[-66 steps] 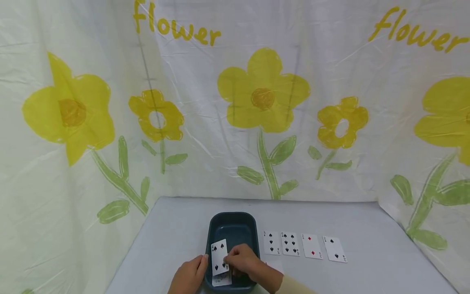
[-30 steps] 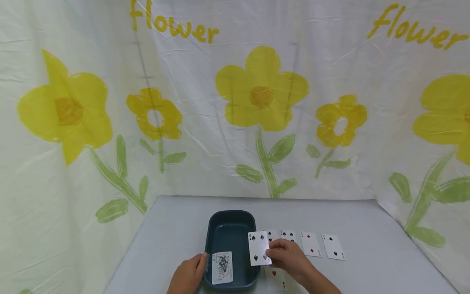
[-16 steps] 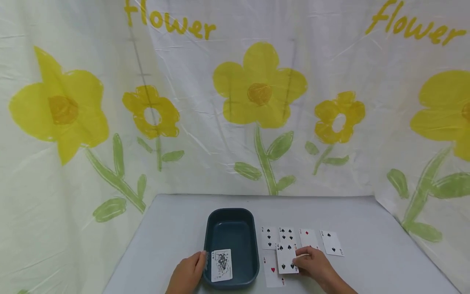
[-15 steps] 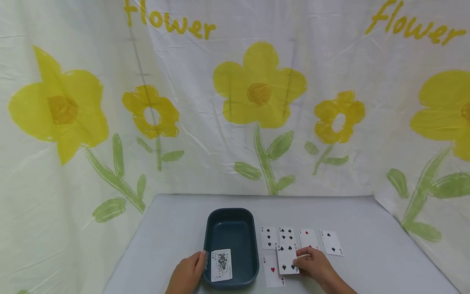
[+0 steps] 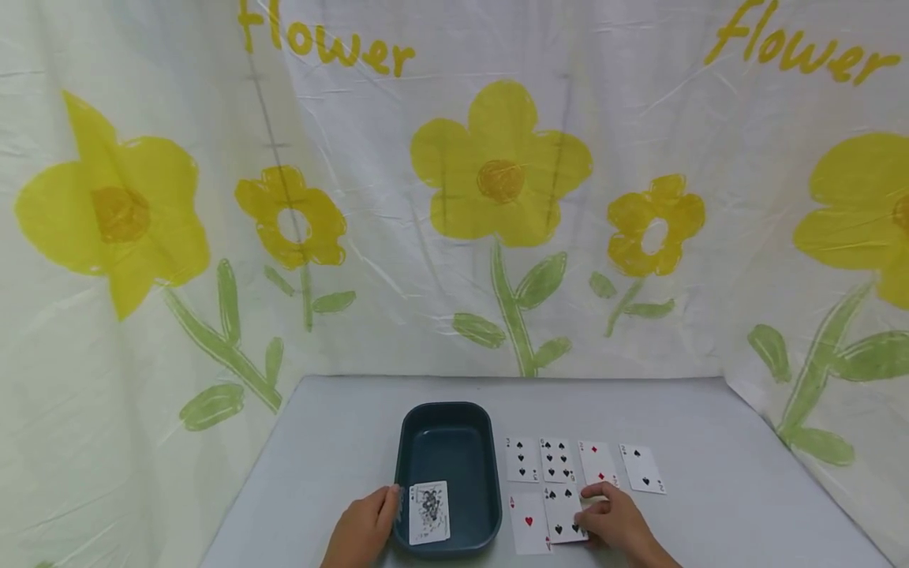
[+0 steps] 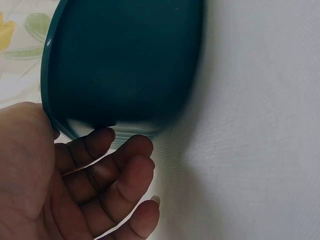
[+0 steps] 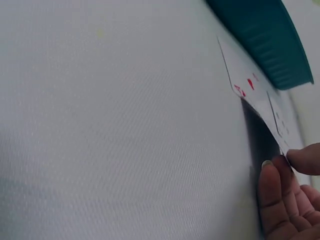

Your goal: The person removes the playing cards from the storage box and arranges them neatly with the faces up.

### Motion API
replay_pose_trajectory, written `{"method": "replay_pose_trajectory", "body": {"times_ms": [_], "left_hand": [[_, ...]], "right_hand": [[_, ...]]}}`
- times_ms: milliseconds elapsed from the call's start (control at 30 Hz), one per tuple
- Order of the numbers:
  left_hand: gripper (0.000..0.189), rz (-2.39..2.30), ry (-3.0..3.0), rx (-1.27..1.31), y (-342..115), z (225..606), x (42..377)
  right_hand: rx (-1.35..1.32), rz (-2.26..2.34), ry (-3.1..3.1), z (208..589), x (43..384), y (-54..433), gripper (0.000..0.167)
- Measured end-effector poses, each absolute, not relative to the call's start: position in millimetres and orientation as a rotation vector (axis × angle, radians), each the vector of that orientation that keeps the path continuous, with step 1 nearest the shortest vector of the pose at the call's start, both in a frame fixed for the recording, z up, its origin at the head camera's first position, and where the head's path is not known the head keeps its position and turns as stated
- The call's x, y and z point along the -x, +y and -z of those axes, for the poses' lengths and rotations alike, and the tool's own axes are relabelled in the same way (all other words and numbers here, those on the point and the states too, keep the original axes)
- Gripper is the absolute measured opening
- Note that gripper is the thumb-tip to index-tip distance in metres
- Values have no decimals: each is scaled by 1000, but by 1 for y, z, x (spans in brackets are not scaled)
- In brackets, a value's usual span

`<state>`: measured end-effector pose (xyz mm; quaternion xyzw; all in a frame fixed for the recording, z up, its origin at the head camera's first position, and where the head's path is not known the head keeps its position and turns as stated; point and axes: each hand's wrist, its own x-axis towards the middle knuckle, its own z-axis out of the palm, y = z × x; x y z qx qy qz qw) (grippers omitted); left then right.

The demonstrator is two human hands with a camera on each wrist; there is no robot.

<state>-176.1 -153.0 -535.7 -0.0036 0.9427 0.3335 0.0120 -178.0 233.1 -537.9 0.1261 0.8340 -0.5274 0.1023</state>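
Lower centre, my left hand (image 5: 360, 527) grips the tray (image 5: 446, 446), likely steadying it. My right hand (image 5: 618, 522) pinches the four (image 5: 562, 514) edgewise, so its face shows.

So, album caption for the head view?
Right hand pinches a white rectangular four of spades card; left hand holds a dark blue rounded rectangular tray.

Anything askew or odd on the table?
Slightly: the two of spades, right end of the upper row, slants more than the three of spades and six of spades. The four of spades has a raised edge, but the right hand pinches it. No spill or damage visible.
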Motion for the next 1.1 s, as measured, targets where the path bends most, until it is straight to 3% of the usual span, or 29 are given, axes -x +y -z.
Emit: {"method": "replay_pose_trajectory", "body": {"times_ms": [1100], "left_hand": [[46, -1016, 2968, -14, -154, 535, 176]], "right_hand": [[-311, 1282, 2661, 538, 177, 240, 38]]}}
